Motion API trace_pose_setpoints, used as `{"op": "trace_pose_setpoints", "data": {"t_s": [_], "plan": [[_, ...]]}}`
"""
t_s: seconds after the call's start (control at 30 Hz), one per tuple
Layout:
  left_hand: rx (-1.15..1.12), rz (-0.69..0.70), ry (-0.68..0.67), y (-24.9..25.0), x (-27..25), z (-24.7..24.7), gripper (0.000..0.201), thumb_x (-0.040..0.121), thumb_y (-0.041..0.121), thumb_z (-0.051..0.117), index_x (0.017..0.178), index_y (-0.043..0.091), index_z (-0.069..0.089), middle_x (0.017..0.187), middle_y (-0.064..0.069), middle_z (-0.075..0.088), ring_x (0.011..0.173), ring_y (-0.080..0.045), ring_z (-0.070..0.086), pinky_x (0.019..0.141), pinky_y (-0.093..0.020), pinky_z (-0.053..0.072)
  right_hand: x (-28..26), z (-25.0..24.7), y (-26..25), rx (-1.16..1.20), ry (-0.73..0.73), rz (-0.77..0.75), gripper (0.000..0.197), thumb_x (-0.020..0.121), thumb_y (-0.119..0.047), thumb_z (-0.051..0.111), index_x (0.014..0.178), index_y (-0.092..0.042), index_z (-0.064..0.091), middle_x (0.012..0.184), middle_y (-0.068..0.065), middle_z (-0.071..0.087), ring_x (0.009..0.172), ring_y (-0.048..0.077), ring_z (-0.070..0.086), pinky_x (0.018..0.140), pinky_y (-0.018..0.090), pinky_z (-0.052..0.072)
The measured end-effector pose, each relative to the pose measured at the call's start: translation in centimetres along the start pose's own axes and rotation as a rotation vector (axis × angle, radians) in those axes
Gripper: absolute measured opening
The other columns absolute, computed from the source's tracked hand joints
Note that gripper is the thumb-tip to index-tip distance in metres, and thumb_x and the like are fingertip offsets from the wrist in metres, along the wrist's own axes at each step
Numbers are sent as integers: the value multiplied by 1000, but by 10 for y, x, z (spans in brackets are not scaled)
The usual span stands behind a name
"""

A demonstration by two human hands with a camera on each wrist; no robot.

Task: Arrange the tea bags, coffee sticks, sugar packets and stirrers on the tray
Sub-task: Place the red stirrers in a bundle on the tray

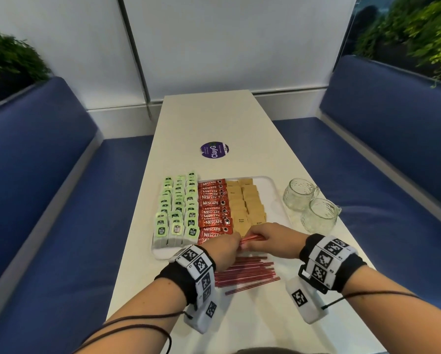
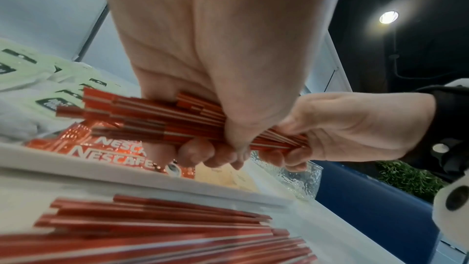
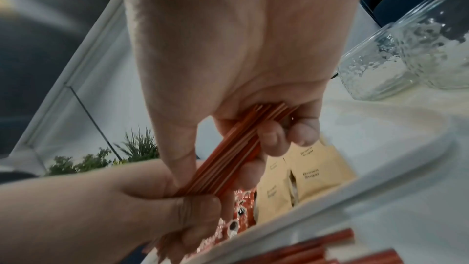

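A white tray [image 1: 270, 200] holds rows of green tea bags [image 1: 178, 208], red Nescafe coffee sticks [image 1: 213, 208] and brown sugar packets [image 1: 245, 203]. Both hands hold one bundle of red stirrers [image 1: 251, 238] over the tray's near edge. My left hand [image 1: 227, 247] grips the bundle's left end, my right hand [image 1: 270, 237] its right end. In the left wrist view the bundle of stirrers [image 2: 152, 115] pokes out past the curled fingers [image 2: 203, 154]. In the right wrist view the stirrers [image 3: 228, 152] run between both fists above the sugar packets [image 3: 312, 176]. More loose stirrers [image 1: 245, 273] lie on the table in front of the tray.
Two glass mugs [image 1: 308, 203] stand at the tray's right side. A round purple sticker [image 1: 214, 150] lies further back on the long white table [image 1: 214, 118]. Blue benches [image 1: 48, 200] flank the table on both sides.
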State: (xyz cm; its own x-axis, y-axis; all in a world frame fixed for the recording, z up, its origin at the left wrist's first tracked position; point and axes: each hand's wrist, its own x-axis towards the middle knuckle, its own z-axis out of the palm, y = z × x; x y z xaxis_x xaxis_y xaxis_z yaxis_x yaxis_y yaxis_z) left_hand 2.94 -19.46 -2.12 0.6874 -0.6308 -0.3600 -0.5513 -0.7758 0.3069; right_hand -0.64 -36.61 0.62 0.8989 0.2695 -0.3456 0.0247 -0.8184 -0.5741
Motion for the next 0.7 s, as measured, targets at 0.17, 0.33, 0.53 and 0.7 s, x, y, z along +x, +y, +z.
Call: {"op": "trace_pose_setpoints", "data": {"t_s": [0.17, 0.33, 0.53, 0.7], "plan": [[-95, -4, -106, 4, -2, -11, 29, 103, 35, 42, 117, 10, 49, 106, -10, 60, 94, -24, 57, 77, -31, 42, 2, -13, -7, -106, -26, -58, 27, 95, -35, 57, 107, -14, 70, 99, 0, 69, 85, 10, 57, 75, 21, 44], [-357, -12, -102, 1, -4, -26, 25, 103, 40, 43, 103, 16, 50, 76, 2, 55, 66, -15, 54, 59, -27, 46, 9, -30, -11, -235, 159, -106, 34, 86, -47, 66, 112, -26, 70, 105, -7, 70, 97, 7, 62, 97, 35, 45], [-1582, -108, 184, -9, 2, -47, 18, 100, 26, 52, 99, 8, 50, 70, 1, 53, 59, -16, 54, 62, -33, 54, 11, -30, -16, -144, 594, -135, 107, 73, -71, 63, 153, -38, 1, 161, -9, 13, 149, 9, 3, 120, 41, 2], [-1991, -182, 267, -18, 1, -60, 21, 101, 23, 49, 92, 6, 57, 68, -4, 55, 60, -18, 60, 64, -34, 60, 13, -15, -19, -122, 460, -176, 127, 53, -83, 63, 149, -46, -10, 161, -15, -9, 145, 3, -21, 117, 36, -13]]}}
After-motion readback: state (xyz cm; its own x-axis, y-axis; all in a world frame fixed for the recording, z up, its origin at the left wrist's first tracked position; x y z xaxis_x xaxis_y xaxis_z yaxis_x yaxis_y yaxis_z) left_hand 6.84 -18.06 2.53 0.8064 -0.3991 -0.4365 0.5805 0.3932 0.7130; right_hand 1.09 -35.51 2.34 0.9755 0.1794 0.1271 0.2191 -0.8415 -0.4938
